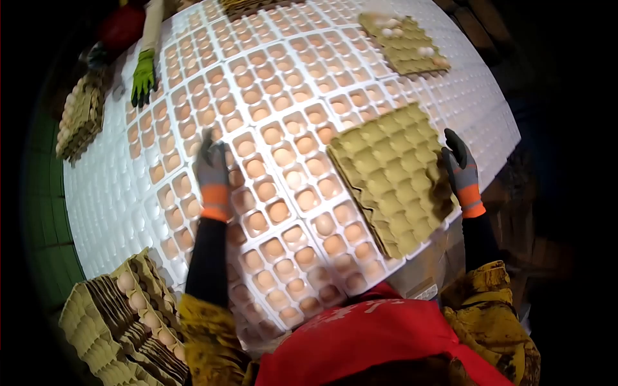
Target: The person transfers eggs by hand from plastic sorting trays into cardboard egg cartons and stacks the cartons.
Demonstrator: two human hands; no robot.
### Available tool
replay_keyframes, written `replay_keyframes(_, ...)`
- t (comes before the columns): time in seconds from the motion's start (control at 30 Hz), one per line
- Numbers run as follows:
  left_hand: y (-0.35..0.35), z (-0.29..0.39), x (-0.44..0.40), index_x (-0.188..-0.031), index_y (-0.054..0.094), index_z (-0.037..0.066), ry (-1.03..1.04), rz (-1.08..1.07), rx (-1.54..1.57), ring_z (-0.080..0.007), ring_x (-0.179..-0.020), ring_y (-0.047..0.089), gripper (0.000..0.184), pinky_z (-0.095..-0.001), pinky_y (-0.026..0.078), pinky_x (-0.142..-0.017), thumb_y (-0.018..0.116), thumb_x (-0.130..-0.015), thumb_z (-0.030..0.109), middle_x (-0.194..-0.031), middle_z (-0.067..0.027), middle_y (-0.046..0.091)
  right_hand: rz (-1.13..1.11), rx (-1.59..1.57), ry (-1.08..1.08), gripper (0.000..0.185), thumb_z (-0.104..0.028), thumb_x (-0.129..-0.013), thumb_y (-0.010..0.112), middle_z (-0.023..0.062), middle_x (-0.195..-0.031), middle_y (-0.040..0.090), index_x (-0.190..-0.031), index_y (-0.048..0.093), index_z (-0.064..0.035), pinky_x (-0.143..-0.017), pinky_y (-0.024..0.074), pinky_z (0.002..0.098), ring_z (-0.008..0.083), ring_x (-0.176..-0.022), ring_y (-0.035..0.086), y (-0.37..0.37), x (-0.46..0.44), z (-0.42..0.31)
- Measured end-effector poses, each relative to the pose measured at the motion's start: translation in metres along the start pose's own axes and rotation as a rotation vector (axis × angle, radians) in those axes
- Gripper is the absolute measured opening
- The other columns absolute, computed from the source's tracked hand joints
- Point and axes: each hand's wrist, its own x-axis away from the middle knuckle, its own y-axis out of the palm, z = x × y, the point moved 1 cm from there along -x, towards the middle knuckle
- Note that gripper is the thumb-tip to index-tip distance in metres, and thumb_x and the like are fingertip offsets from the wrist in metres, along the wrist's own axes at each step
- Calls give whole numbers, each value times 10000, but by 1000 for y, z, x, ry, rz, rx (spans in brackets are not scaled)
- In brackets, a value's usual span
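Note:
My left hand (212, 170), in a grey glove with an orange cuff, is over the egg-filled white plastic trays (257, 174); its fingers are blurred and what they hold, if anything, cannot be made out. My right hand (460, 164), gloved alike, has its fingers apart beside the right edge of an empty-looking cardboard egg tray (399, 174), holding nothing visible. That tray lies on the white trays. Brown eggs (278, 211) sit one to a compartment around my left hand.
A co-worker's green-gloved hand (144, 78) hangs over the upper left. Cardboard trays with eggs stand at the left edge (82, 119) and upper right (412, 48). Stacked cardboard trays (103, 321) with eggs are at the lower left. Another cardboard stack (254, 8) is at the top.

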Motion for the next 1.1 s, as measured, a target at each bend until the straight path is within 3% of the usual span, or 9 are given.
replay_keyframes(0.17, 80, 132, 198, -1402, 476, -41, -575, -583, 553, -291, -1209, 563, 550, -365, 444, -1026, 620, -965, 260, -1329, -216, 577, -60, 270, 257, 640, -348, -905, 698, 184, -1337, 595, -1399, 498, 6, -1011, 465, 379, 299, -1187, 600, -48, 30, 118)
replay_keyframes(0.23, 107, 173, 243, -1419, 446, -49, -479, -566, 379, -320, -1201, 559, 615, -385, 445, -1019, 649, -947, 290, -1319, -241, 565, -93, 360, 108, 604, -309, -894, 720, 180, -1214, 645, -1366, 520, 12, -993, 477, 372, 284, -1142, 623, -49, 25, 136)
replay_keyframes(0.3, 121, 193, 266, -1479, 377, -21, -171, -467, -23, -287, -1257, 515, 730, -366, 421, -1065, 718, -900, 265, -1351, -204, 527, -92, -123, 73, 521, -193, -883, 732, 149, -1212, 643, -1326, 546, 10, -974, 490, 362, 258, -1133, 621, -61, 23, 131)
replay_keyframes(0.37, 113, 212, 269, -1494, 335, -22, -238, -424, 111, -334, -1350, 425, 838, -395, 377, -1105, 777, -846, 273, -1433, -239, 429, -165, -305, 264, 482, -81, -860, 727, 117, -1238, 624, -1301, 557, 6, -969, 494, 357, 243, -1166, 596, -83, 24, 99)
replay_keyframes(0.47, 76, 241, 255, -1522, 299, 9, -108, -277, 193, -311, -1399, 369, 795, -384, 326, -1148, 729, -879, 195, -1495, -208, 383, -240, -414, 49, 537, -63, -864, 676, 124, -1372, 525, -1369, 498, -19, -1028, 456, 365, 253, -1248, 543, -84, 35, 69)
replay_keyframes(0.67, -95, 290, 235, -1530, 295, 0, 17, 44, 250, -244, -1463, 309, 678, -366, 244, -1201, 593, -923, 50, -1577, -148, 328, -552, -641, -242, 896, -35, -818, 664, 104, -1571, 325, -1581, 197, -77, -1127, 366, 385, 252, -1419, 355, 26, 83, -82)
replay_keyframes(0.93, -433, 327, 309, -1457, 453, -5, 37, 441, -301, -249, -1388, 422, 567, -345, 284, -1166, 535, -914, 138, -1468, -161, 490, -1056, -949, -517, 764, -85, -872, 728, 151, -1486, 427, -1518, 321, -49, -1031, 478, 357, 233, -1231, 564, 190, 245, -322)
replay_keyframes(1.03, -551, 315, 319, -1402, 529, 4, 62, 545, -255, -188, -1252, 522, 480, -332, 397, -1076, 542, -947, 155, -1365, -124, 583, -1008, -846, -679, 776, -183, -849, 765, 152, -1454, 442, -1505, 365, -82, -1007, 485, 375, 264, -1310, 478, 234, 309, -401)
replay_keyframes(1.1, -623, 307, 307, -1374, 554, 2, 7, 506, -395, -184, -1195, 561, 453, -335, 433, -1038, 572, -956, 177, -1299, -122, 626, -904, -795, -792, 784, -163, -862, 748, 109, -1437, 477, -1529, 342, -94, -960, 455, 338, 179, -1107, 532, 256, 344, -444)
